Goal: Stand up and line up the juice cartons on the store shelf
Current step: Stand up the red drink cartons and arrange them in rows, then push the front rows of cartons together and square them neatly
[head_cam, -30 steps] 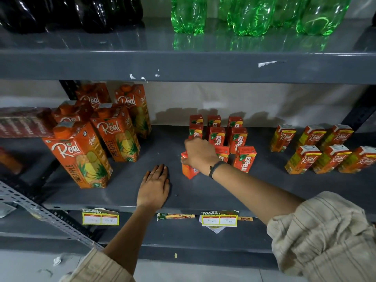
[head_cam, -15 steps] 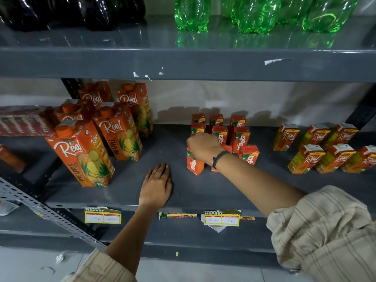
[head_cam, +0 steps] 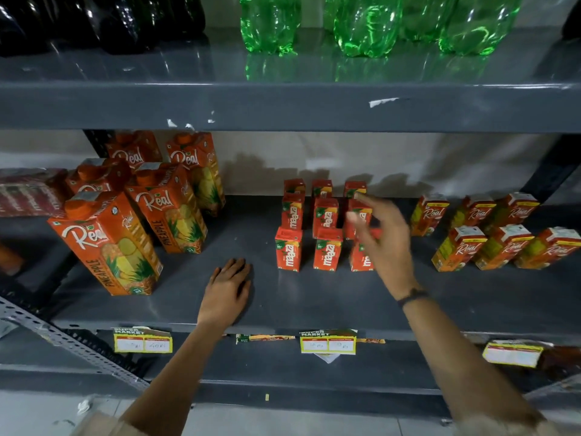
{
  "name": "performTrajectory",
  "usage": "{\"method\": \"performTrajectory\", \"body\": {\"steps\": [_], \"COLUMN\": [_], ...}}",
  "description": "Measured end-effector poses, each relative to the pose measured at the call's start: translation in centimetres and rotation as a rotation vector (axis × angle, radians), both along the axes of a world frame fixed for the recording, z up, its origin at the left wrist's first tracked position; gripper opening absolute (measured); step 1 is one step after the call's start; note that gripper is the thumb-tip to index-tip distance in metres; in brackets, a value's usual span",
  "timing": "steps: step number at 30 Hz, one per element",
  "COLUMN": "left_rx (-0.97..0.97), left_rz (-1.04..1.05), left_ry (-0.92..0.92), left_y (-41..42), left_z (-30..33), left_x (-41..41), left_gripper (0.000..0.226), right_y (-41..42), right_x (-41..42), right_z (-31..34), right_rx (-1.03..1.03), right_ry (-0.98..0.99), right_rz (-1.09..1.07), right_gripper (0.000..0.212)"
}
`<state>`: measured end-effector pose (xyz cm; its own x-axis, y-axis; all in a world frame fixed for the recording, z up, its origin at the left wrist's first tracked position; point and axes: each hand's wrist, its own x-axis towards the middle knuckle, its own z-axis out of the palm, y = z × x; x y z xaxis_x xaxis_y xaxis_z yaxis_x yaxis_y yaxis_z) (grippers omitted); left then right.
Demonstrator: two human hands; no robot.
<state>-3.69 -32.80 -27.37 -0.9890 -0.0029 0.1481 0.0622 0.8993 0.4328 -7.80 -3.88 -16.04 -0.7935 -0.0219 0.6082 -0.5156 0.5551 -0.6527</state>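
Small red Maaza cartons [head_cam: 327, 248] stand upright in three rows at the middle of the grey shelf [head_cam: 314, 303]. The front left Maaza carton [head_cam: 288, 248] stands free. My right hand [head_cam: 382, 237] hovers blurred in front of the right-hand column, fingers spread, holding nothing, and hides part of the front right carton. My left hand [head_cam: 231, 287] lies flat on the shelf, to the left of the cartons. Tall orange Real pineapple cartons [head_cam: 110, 243] stand at the left. Small Real cartons [head_cam: 503, 243] lean in two rows at the right.
The shelf above [head_cam: 283, 102] carries green bottles [head_cam: 361, 23] and dark bottles [head_cam: 103, 20] and overhangs the cartons. Price tags [head_cam: 328, 341] hang on the shelf's front edge. A perforated metal strut [head_cam: 72, 344] slants at the lower left. Red packs [head_cam: 28, 190] lie at far left.
My right hand let go of the front left Maaza carton, which now stands upright, and moved right and up across the group. The left hand has stayed flat.
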Motion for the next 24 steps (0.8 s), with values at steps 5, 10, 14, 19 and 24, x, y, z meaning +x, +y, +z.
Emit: {"method": "performTrajectory", "body": {"steps": [5, 10, 14, 19, 24], "left_rx": [0.507, 0.609, 0.638, 0.573, 0.543], "left_rz": [0.124, 0.015, 0.096, 0.126, 0.112], "left_ry": [0.009, -0.103, -0.107, -0.036, -0.155], "left_y": [1.5, 4.6, 6.2, 7.9, 9.0], "left_z": [2.0, 2.8, 3.1, 2.9, 3.5], "left_x": [-1.1, -3.9, -5.3, -5.0, -6.2], "left_gripper": [0.058, 0.084, 0.061, 0.046, 0.057], "right_y": [4.8, 5.9, 5.8, 4.4, 3.5], "right_x": [1.8, -0.7, -2.2, -2.7, -3.2], "right_z": [-5.9, -8.9, -9.3, -8.7, -8.8], "right_rx": [-0.651, -0.443, -0.211, -0.131, -0.181], "right_ry": [-0.275, -0.673, -0.606, -0.557, -0.626], "right_rz": [-0.162, 0.038, 0.05, 0.08, 0.163], "right_gripper": [0.044, 0.068, 0.036, 0.034, 0.047]}}
